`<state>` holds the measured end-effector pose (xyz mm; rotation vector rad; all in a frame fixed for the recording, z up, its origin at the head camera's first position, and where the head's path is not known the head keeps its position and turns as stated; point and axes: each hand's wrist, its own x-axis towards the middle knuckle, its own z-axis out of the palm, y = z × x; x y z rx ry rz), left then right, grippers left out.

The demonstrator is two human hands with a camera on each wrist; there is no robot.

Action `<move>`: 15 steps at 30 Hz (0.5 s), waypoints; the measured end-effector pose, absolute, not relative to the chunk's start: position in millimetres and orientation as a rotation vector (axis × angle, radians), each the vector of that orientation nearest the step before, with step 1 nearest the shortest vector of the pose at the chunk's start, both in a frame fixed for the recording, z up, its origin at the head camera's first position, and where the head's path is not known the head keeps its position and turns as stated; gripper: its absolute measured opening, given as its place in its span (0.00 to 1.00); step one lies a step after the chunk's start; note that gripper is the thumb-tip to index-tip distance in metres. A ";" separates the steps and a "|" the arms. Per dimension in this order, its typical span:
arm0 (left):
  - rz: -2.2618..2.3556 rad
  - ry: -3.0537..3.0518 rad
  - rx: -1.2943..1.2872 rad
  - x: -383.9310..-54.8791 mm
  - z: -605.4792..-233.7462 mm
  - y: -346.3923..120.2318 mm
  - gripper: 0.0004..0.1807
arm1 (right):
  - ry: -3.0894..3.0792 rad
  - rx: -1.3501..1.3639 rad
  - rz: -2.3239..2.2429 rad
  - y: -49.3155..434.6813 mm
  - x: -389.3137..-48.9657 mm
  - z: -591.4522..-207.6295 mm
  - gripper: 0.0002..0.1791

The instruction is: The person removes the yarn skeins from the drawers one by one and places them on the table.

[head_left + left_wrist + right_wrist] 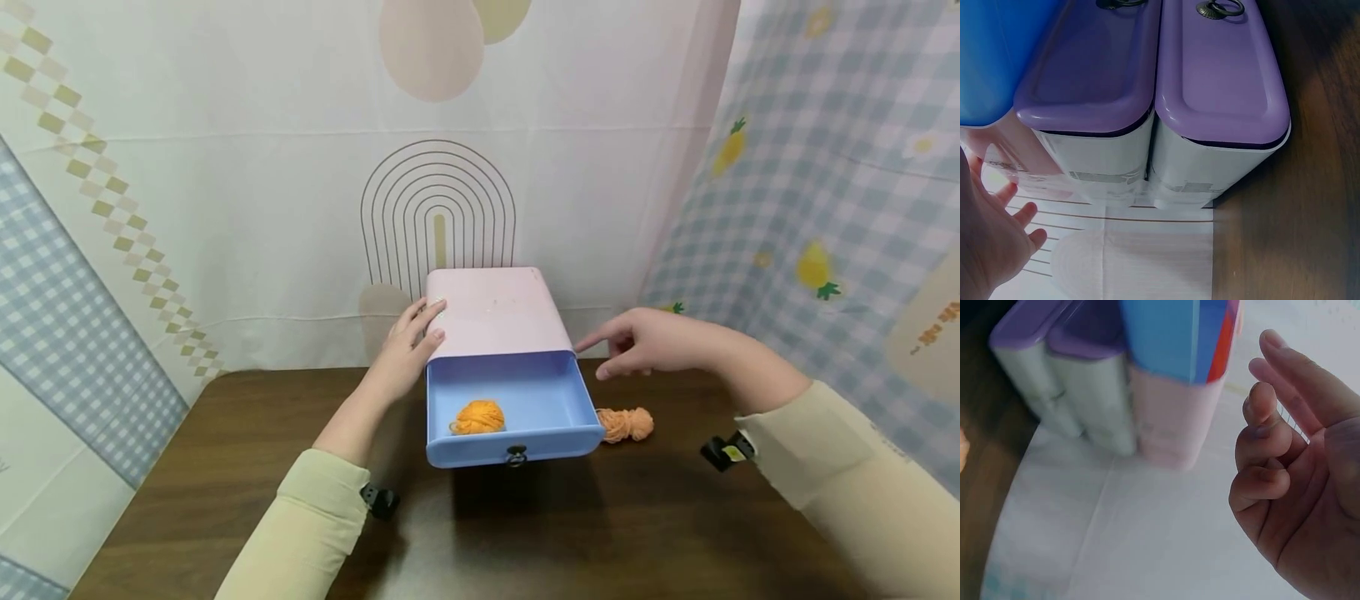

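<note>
- Before you stands one drawer cabinet (487, 312), its side markings too blurred to read: two closed purple drawers (1222, 75) beneath one open blue drawer (472, 452).
- Your left hand (408, 346) rests on the cabinet's left edge, fingers spread.
- Your right hand (645, 337), at the cabinet's right edge, extends its index finger, others loosely curled; contact can't be told.
- Two yarn balls: orange yarn (480, 417) inside the cabinet's blue drawer, peach yarn (630, 425) right of the cabinet.
</note>
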<state>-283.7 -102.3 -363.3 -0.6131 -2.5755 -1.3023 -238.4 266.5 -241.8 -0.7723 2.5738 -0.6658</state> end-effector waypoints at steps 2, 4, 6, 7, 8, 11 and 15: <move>-1.299 -2.576 -0.616 -283.9 -363.3 -102.5 0.30 | 2.567 -0.803 -0.621 251.8 -237.9 -236.8 0.24; -1.300 -2.576 -0.617 -284.0 -363.2 -102.6 0.30 | 2.559 -0.843 -0.571 237.6 -238.3 -233.5 0.24; -1.299 -2.579 -0.618 -283.9 -363.5 -102.6 0.30 | 2.550 -0.896 -0.512 223.1 -238.8 -231.2 0.24; -1.300 -2.581 -0.617 -283.8 -363.5 -102.4 0.30 | 2.544 -0.923 -0.480 215.9 -238.8 -230.3 0.23; -1.300 -2.583 -0.615 -283.8 -363.9 -102.5 0.30 | 2.539 -0.951 -0.449 208.6 -238.9 -229.6 0.23; -1.298 -2.584 -0.610 -284.0 -364.5 -102.4 0.30 | 2.520 -1.018 -0.360 186.8 -238.7 -228.7 0.23; -1.293 -2.583 -0.610 -284.1 -362.7 -101.7 0.30 | 2.482 -1.087 -0.274 161.3 -238.6 -228.2 0.23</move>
